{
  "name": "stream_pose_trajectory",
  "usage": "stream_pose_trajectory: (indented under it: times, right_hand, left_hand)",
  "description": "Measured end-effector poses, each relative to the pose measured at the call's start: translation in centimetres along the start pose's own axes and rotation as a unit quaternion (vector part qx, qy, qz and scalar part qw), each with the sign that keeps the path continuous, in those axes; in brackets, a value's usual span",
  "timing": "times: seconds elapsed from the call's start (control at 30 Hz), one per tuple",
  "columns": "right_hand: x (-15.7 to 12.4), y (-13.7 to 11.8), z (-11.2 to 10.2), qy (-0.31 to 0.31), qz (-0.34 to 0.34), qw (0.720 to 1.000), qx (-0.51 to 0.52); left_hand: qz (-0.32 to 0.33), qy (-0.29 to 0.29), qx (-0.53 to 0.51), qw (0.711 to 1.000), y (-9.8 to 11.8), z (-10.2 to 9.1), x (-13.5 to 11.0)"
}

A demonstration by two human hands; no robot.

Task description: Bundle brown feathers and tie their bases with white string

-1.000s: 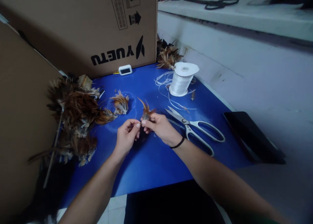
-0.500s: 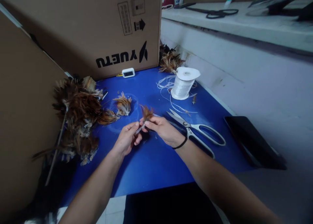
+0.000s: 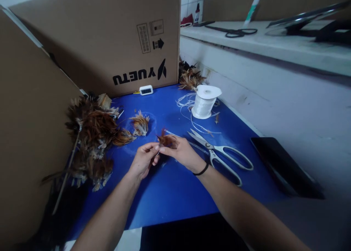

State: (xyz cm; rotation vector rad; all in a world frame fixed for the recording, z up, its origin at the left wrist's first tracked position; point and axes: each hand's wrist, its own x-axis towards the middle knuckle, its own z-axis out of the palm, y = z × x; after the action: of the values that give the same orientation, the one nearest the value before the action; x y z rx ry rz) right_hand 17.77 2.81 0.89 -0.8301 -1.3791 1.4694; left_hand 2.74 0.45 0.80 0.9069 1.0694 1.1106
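A small brown feather bunch (image 3: 166,140) is pinched between my two hands above the blue table. My left hand (image 3: 144,159) is closed, its thumb and forefinger at the pale lower end of the bunch. My right hand (image 3: 184,154), with a black band on the wrist, is closed around the feathers, thumb tip close to the left one. A thin translucent ribbon (image 3: 199,147) passes behind my right hand; whether it joins the bunch is hidden. Silver scissors (image 3: 211,147) lie open just right of that hand. Another feather tuft (image 3: 140,124) rests beyond my left hand.
At the left lies a large heap of brown feathers (image 3: 95,128). A white ribbon spool (image 3: 204,104) stands at the back right with loose loops. A dark tablet-like device (image 3: 283,167) sits at the right edge. Cardboard (image 3: 93,39) walls the back and left.
The view has tilted up, so everything sits lower. My fingertips have come closer together, hiding the pale strip seen between them earlier. The feathers now lean into my right hand.
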Motion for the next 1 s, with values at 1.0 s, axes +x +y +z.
stream_pose_trajectory:
  times: [1.0]
  right_hand:
    - [-0.2, 0.0, 0.9, 0.022, 0.041, 0.999, 0.018]
  left_hand:
    - [0.215, 0.094, 0.140, 0.962, -1.4, -0.7, 0.8]
